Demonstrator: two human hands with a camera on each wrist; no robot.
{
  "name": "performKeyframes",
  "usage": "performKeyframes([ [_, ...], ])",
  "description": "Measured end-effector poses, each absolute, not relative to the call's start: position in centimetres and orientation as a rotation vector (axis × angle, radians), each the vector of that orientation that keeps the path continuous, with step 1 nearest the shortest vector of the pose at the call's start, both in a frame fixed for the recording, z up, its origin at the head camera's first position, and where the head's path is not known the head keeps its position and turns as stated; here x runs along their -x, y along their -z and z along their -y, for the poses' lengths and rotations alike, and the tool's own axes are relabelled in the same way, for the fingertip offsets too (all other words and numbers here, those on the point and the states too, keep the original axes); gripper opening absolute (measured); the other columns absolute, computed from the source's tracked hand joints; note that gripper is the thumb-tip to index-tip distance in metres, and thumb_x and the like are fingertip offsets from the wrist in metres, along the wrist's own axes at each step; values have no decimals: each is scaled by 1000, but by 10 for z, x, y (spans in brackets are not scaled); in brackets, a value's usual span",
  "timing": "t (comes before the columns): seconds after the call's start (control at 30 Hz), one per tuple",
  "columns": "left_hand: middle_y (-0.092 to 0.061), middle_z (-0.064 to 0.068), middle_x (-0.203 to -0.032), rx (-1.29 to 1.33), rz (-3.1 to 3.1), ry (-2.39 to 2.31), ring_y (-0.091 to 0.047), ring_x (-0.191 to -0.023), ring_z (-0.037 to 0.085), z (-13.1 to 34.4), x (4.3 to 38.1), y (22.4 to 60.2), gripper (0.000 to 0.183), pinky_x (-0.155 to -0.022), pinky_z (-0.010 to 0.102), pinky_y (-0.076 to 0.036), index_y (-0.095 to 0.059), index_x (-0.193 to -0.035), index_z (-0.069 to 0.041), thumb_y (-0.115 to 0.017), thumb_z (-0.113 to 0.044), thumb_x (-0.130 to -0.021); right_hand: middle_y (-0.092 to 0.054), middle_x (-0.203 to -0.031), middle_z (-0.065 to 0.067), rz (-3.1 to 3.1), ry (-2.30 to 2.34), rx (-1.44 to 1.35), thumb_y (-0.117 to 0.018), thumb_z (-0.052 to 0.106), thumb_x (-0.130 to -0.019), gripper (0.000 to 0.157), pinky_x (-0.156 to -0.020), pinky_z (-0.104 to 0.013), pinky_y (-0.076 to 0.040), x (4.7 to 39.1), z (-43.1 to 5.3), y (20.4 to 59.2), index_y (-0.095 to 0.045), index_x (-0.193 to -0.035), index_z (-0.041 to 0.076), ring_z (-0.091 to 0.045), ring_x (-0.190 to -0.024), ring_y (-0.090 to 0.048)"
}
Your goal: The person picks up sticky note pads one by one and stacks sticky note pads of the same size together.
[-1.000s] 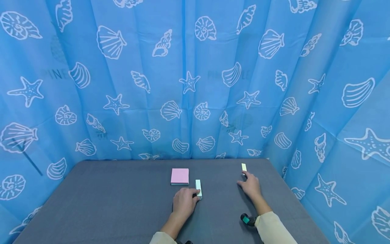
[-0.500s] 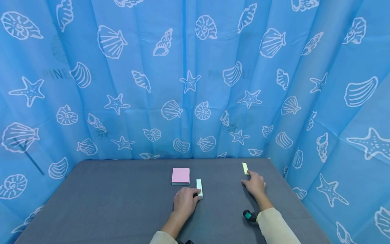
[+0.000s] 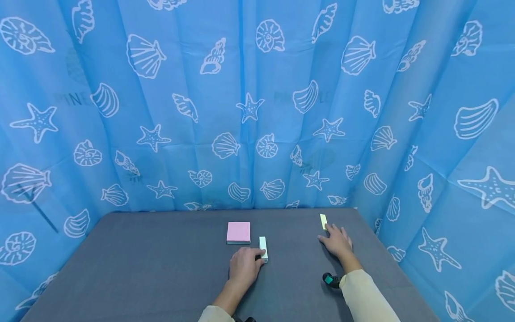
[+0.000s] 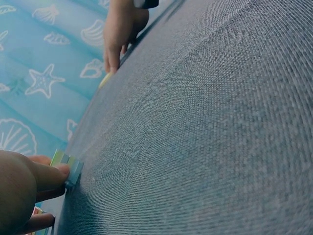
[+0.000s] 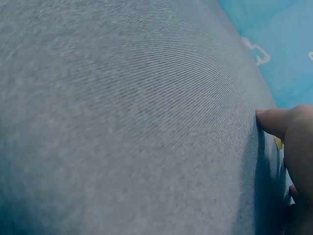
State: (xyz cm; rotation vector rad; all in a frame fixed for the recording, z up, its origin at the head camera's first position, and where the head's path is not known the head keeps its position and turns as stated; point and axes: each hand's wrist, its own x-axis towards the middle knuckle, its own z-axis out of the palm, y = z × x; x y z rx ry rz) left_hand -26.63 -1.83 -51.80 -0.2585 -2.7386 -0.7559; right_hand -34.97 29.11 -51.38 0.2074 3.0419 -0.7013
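Observation:
In the head view, my left hand [image 3: 244, 267] pinches a narrow pale-green sticky note pad [image 3: 263, 245] between thumb and forefinger. The left wrist view shows the pad's layered green and blue edge [image 4: 71, 169] beside the thumb. Farther right, my right hand [image 3: 338, 241] lies low over the table with its fingers spread, a fingertip right at the near end of a narrow yellow sticky note pad [image 3: 323, 221]. Only a sliver of yellow pad [image 5: 279, 143] shows behind the thumb in the right wrist view.
A square pink-topped sticky note pad [image 3: 238, 231] lies just beyond my left hand. The grey cloth-covered table [image 3: 141, 268] ends at a blue shell-print curtain [image 3: 249, 170] along the back and right. A black strap device [image 3: 331, 280] sits at my right wrist.
My right hand has shifted slightly to the right and its fingers have spread at the yellow pad. The left hand keeps its pinch on the green pad with hardly any movement.

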Motion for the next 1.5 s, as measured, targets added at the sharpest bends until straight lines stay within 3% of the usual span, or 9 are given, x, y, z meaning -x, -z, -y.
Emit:
performKeyframes([
  [0.6, -73, -4, -95, 258, 2736, 752, -65, -89, 18, 18, 265, 517, 28, -76, 43, -50, -78, -104, -25, -83, -22, -77, -44, -143, -27, -3112, 534, -75, -60, 20, -95, 50, -107, -65, -17, 330, -280, 507, -49, -139, -2, -50, -138, -22],
  [1.0, -72, -5, -92, 246, 2724, 750, -65, -86, 16, 17, 264, 517, 27, -73, 41, -50, -78, -102, -25, -83, -22, -76, -61, -124, -23, -3186, 373, 129, -71, 13, -86, 35, -104, -62, -26, 313, -271, 492, -68, -120, 4, -47, -132, -36],
  [1.27, -72, -4, -93, 248, 2725, 756, -65, -87, 17, 17, 263, 516, 26, -74, 41, -50, -78, -102, -25, -83, -22, -76, -64, -120, -20, -3196, 421, 195, -75, 11, -82, 26, -101, -63, -29, 309, -268, 493, -72, -108, 6, -45, -130, -40],
  [1.5, -72, -5, -94, 243, 2743, 770, -64, -86, 16, 16, 263, 515, 27, -74, 41, -50, -78, -103, -25, -83, -21, -77, -57, -129, -25, -3164, 585, 213, -76, 6, -82, 17, -101, -62, -32, 311, -268, 497, -73, -98, 9, -46, -129, -42],
])
